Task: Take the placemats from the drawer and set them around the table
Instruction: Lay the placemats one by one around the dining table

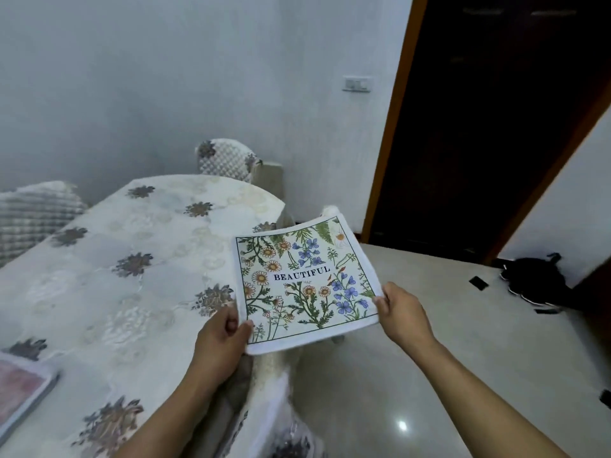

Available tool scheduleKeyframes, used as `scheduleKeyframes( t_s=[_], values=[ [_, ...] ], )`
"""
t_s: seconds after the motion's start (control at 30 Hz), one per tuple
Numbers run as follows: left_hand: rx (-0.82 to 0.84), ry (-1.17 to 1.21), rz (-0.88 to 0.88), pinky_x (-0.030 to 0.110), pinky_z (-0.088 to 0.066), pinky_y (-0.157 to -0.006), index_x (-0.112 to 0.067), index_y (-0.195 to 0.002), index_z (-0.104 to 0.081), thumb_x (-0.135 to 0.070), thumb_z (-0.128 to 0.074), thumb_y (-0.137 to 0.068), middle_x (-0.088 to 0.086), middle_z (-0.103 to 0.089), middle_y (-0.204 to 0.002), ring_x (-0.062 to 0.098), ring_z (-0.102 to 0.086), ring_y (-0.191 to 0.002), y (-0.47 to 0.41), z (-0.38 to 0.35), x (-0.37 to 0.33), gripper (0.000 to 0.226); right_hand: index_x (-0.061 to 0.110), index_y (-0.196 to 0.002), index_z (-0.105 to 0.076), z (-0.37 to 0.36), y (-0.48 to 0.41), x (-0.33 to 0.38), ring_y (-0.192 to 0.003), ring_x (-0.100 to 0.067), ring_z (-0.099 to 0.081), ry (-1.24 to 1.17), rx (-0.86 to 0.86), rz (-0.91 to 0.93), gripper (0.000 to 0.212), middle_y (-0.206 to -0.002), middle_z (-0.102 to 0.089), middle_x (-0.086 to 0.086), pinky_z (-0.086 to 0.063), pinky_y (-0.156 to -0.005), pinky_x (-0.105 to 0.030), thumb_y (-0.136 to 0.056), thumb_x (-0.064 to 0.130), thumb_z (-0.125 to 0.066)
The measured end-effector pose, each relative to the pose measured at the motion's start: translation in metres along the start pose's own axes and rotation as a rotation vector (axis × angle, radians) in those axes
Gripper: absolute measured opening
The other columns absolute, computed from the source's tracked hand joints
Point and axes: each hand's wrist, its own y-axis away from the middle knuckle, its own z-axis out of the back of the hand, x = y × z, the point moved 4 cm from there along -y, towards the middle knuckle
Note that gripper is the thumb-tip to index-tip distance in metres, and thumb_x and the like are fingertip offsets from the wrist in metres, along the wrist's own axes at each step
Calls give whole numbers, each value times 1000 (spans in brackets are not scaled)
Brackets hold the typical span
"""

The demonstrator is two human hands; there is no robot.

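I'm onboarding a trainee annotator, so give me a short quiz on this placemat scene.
1. True or false: one hand alone holds the floral placemat.
2. Which word is printed on it?
3. The pink mat lies: A) on the floor; B) on the table; C) on a chair.
Key: 1 false, left hand and right hand both grip it; 2 BEAUTIFUL; 3 B.
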Motion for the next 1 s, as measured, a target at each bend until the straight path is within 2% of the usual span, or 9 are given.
scheduleKeyframes(
  t_s=[0.13, 0.23, 0.3, 0.43, 0.57, 0.77, 0.93, 1.0],
  values=[
    [-146, 16, 124, 34, -33, -55, -12, -70, -44, -22, -67, -86, 0, -49, -62, 15, -44, -58, -10, -4, -2, 30, 23, -80, -43, -14, -68, 14, -68, -18, -47, -11, 106, 133, 18, -75, -50, 4, -30, -52, -28, -95, 29, -51],
    [-252, 23, 199, 30, -33, -52, -16, -67, -44, -19, -67, -87, -4, -51, -58, 11, -46, -54, -26, -6, 3, 30, 25, -81, -42, -32, -111, 37, -67, -16, -46, -31, 170, 239, 17, -75, -48, 6, -28, -50, -23, -96, 28, -50],
    [-312, 39, 249, 30, -32, -50, -18, -65, -43, -17, -67, -87, -5, -50, -56, 9, -45, -52, -44, -11, 11, 33, 25, -79, -42, -50, -145, 48, -68, -18, -48, -8, 202, 291, 19, -76, -49, 5, -31, -53, -28, -97, 30, -49],
    [-346, 48, 315, 33, -34, -54, -17, -64, -41, -19, -69, -85, 2, -53, -59, 17, -48, -56, -88, -28, 40, 35, 26, -81, -41, -78, -206, 59, -67, -22, -48, 28, 256, 345, 17, -77, -52, 3, -34, -57, -31, -97, 33, -46],
    [-346, 34, 322, 32, -34, -54, -19, -65, -39, -22, -69, -85, 5, -49, -60, 17, -44, -57, -146, -49, 45, 36, 23, -88, -49, -101, -278, 67, -70, -21, -52, 55, 317, 361, 13, -83, -60, -1, -36, -59, -30, -97, 32, -45],
    [-441, 58, 358, 30, -35, -56, -21, -67, -40, -22, -67, -87, 0, -45, -63, 15, -42, -59, -220, -59, 41, 34, 21, -80, -41, -144, -381, 109, -68, -22, -49, 61, 360, 483, 19, -75, -51, 1, -33, -59, -29, -96, 23, -50],
    [-559, 65, 501, 29, -32, -54, -19, -68, -37, -22, -66, -89, -3, -42, -60, 11, -38, -56, -273, -69, 58, 35, 21, -83, -46, -211, -458, 146, -72, -29, -57, 93, 419, 648, 15, -76, -53, 0, -34, -55, -31, -96, 28, -47],
    [-591, 56, 581, 28, -32, -54, -20, -69, -39, -25, -64, -90, -4, -44, -62, 9, -39, -57, -294, -76, 68, 33, 20, -80, -43, -245, -488, 159, -65, -26, -52, 88, 457, 700, 19, -73, -50, 0, -29, -50, -29, -96, 29, -46]
  ],
)
